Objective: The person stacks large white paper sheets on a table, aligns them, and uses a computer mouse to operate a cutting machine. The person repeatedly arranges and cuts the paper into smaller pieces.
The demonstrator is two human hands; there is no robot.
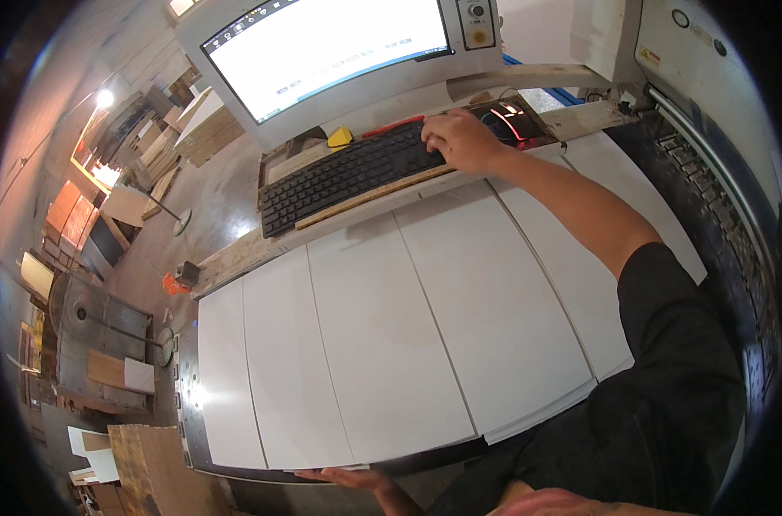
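Note:
My right hand (464, 142) rests over the right end of a black keyboard (348, 176), fingers bent down onto the keys and holding nothing. Just right of it lies a dark mouse (504, 123) with red lit strips. Down at the front edge, my left hand (348, 477) is open, its fingers stretched flat along the edge of a white panel (365, 344). Part of that hand is hidden by the panel edge and my body. Several such white panels lie side by side on a dark machine bed.
Above the keyboard stands a lit monitor (331, 52) in a grey housing with a yellow button (479, 37). A yellow block (339, 138) and a red pen-like stick (393, 126) lie behind the keyboard. On the right is the machine's metal rail (709, 155). Stacked boards (206, 129) stand on the floor leftward.

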